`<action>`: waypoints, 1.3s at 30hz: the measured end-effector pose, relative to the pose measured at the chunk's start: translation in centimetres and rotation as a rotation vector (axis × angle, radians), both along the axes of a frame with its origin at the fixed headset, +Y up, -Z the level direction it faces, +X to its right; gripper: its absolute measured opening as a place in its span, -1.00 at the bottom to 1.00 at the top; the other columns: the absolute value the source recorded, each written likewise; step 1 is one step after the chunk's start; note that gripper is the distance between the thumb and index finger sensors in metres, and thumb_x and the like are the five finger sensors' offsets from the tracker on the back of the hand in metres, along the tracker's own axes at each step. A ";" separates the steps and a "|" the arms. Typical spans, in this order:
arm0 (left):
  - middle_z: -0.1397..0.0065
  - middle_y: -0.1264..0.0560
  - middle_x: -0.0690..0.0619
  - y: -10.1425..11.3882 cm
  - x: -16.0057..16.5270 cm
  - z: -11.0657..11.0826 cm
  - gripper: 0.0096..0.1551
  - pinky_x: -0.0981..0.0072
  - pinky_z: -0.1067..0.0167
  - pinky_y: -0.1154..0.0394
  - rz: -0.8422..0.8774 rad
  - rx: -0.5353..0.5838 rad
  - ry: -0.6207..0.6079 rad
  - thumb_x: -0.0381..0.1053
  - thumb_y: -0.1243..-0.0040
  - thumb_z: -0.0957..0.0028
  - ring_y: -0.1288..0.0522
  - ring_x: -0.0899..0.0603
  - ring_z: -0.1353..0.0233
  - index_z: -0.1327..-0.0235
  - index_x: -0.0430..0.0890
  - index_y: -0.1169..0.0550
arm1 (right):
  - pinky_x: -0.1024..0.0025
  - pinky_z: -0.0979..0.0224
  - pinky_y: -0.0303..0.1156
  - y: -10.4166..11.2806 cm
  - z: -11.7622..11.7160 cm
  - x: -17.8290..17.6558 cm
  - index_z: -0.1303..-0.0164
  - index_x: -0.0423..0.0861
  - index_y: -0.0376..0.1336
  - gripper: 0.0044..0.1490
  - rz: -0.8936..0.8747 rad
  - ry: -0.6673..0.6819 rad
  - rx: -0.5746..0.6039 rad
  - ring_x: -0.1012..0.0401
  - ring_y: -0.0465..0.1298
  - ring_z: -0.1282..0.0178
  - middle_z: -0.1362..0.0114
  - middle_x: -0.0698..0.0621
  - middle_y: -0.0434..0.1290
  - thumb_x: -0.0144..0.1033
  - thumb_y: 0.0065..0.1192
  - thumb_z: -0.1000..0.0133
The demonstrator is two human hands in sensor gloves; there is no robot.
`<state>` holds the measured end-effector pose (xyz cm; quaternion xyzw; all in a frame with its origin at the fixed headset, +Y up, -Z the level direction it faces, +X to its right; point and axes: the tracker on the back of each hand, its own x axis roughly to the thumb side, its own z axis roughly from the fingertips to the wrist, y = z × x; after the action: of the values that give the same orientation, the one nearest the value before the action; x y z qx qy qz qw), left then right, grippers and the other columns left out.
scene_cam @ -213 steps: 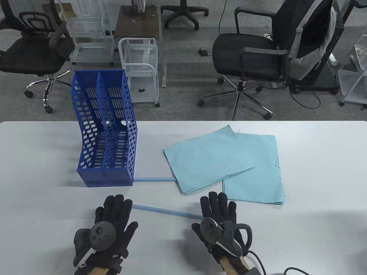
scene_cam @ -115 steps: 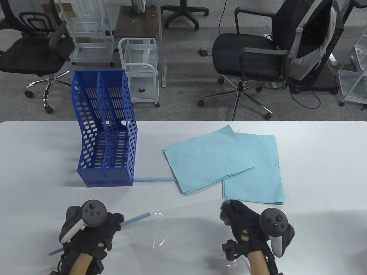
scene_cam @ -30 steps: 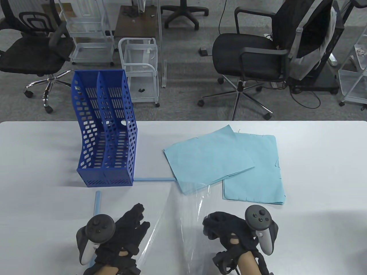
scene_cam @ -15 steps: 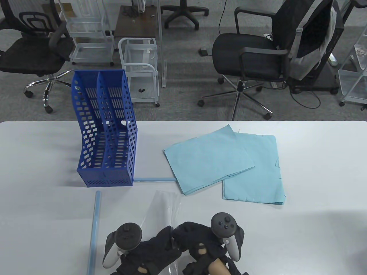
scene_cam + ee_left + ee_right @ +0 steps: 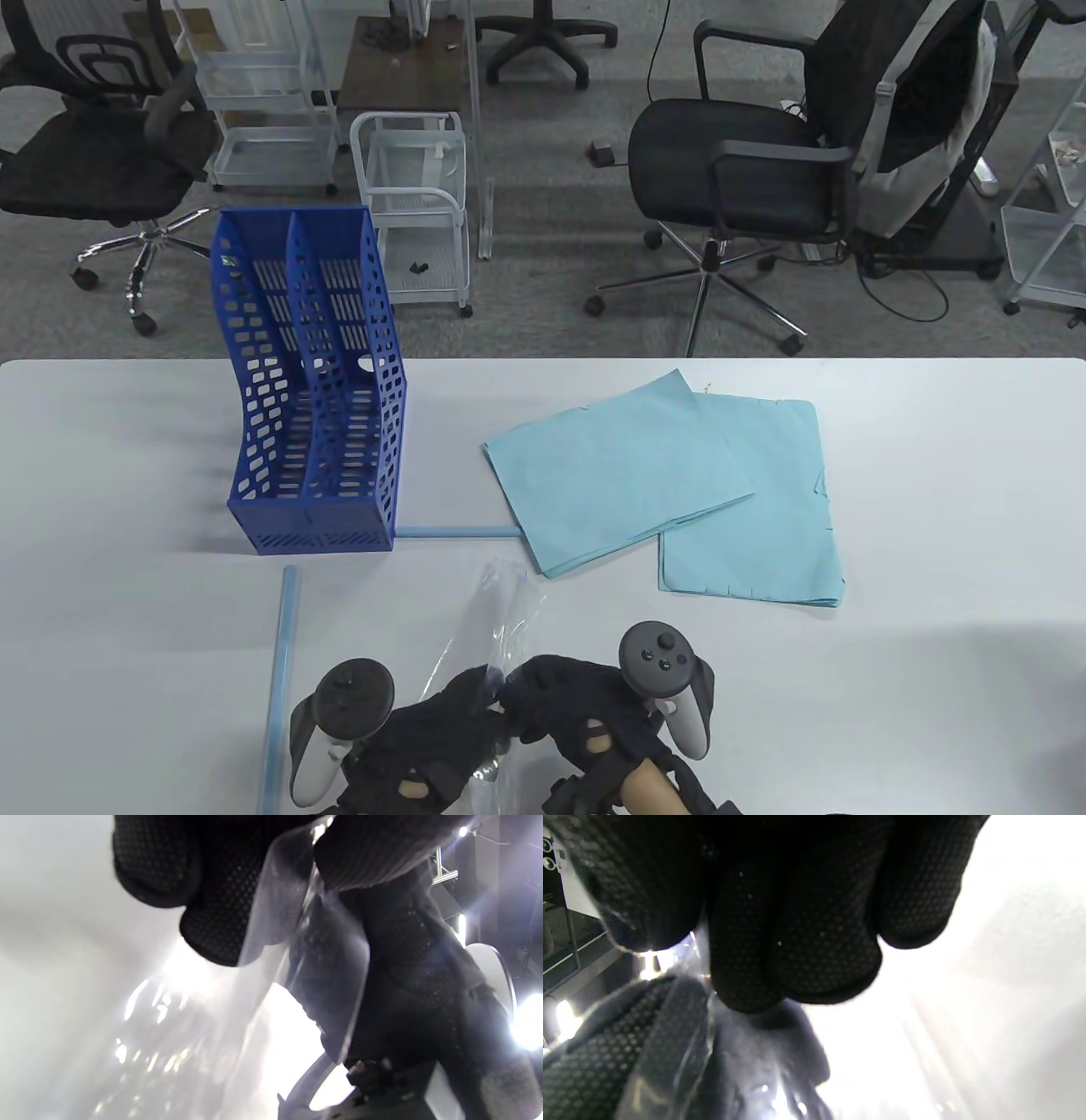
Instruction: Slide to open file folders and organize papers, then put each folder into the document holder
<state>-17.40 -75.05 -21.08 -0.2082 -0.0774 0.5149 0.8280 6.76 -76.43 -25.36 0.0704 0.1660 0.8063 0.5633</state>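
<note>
A clear plastic folder cover (image 5: 506, 607) stands bunched up between my two hands at the table's near edge. My left hand (image 5: 462, 700) and right hand (image 5: 543, 692) meet fingertip to fingertip and both pinch its lower part. The left wrist view shows the clear sheet (image 5: 297, 955) caught between my left fingers (image 5: 220, 899). In the right wrist view my curled right fingers (image 5: 797, 921) press the clear film (image 5: 683, 1018). A pale blue slide bar (image 5: 278, 679) lies loose on the table to my left. The blue two-slot document holder (image 5: 310, 407) stands at the back left.
Two overlapping stacks of light blue paper (image 5: 619, 471) (image 5: 751, 509) lie right of the holder. A second pale blue slide bar (image 5: 454, 532) runs from the holder's base to the papers. Office chairs and wire carts stand beyond the table's far edge.
Over the last second my hands came together near the table's front centre, and the clear cover went from spread open to bunched upright between them. The loose slide bar stays put.
</note>
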 end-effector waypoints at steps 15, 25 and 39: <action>0.19 -0.82 0.03 3.5 -8.1 -1.8 -0.45 0.10 0.30 -0.72 -0.068 0.039 0.189 0.11 -0.32 -0.01 -0.83 -0.08 0.36 -0.21 -0.10 -0.65 | 0.13 -0.08 0.62 3.4 -1.6 8.7 0.18 -0.05 0.56 -0.46 0.457 -0.121 0.071 0.16 0.73 0.28 0.23 0.09 0.76 0.08 0.49 0.18; 0.22 -0.83 0.04 1.8 -12.5 -3.9 -0.49 0.08 0.29 -0.71 -0.263 -0.090 0.300 0.15 -0.33 -0.03 -0.82 -0.09 0.37 -0.13 -0.09 -0.71 | 0.10 -0.11 0.61 3.1 -2.3 13.2 0.16 -0.04 0.56 -0.46 0.839 -0.308 0.027 0.14 0.72 0.25 0.20 0.08 0.75 0.08 0.48 0.17; 0.13 -0.81 0.04 -0.1 -11.8 -4.9 -0.48 0.06 0.20 -0.69 -0.544 -0.131 0.310 0.17 -0.33 -0.03 -0.82 -0.10 0.27 -0.16 -0.05 -0.70 | 0.11 -0.11 0.61 1.7 -2.9 14.0 0.17 -0.04 0.56 -0.46 1.029 -0.373 -0.042 0.15 0.72 0.25 0.21 0.10 0.75 0.10 0.49 0.19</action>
<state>-29.22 -75.18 -25.97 -0.1929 0.1415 0.3043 0.9220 20.80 -74.78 -28.28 -0.1753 0.0922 0.9731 0.1175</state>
